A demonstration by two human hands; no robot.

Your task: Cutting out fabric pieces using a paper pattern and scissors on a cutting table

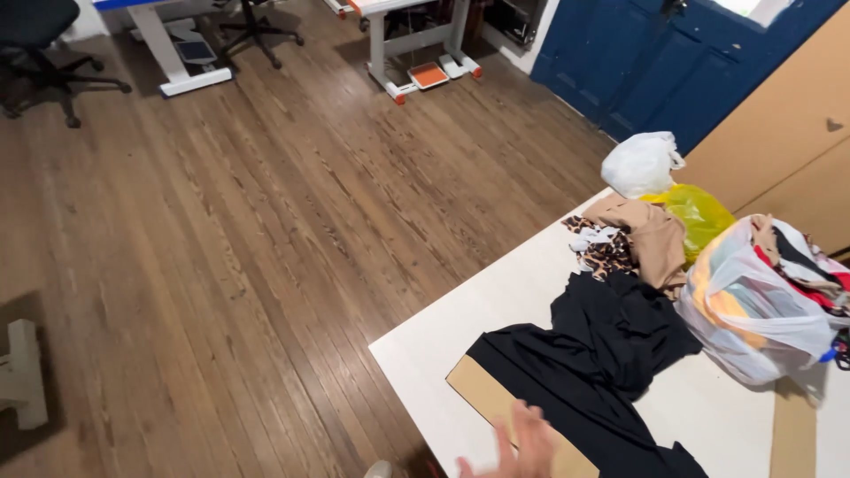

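Soft, even indoor light — mild sheen on the floor (221, 221); the hand (522, 447) at the near edge blurs.

One hand (518, 447) showing at bottom edge, fingers spread, lying over cardboard piece (496, 403) just beside black fabric (593, 363); which hand, cannot tell. Black fabric sprawling across white table (460, 327). Tan and leopard-print cloths (629, 239) lying behind it. Clear bag stuffed with clothes (761, 301) sitting at right, touching black fabric. Yellow bag (704, 212) and white bag (639, 164) sitting at table's far end. Wooden floor (221, 230) stretching left; desks and office chairs standing beyond.
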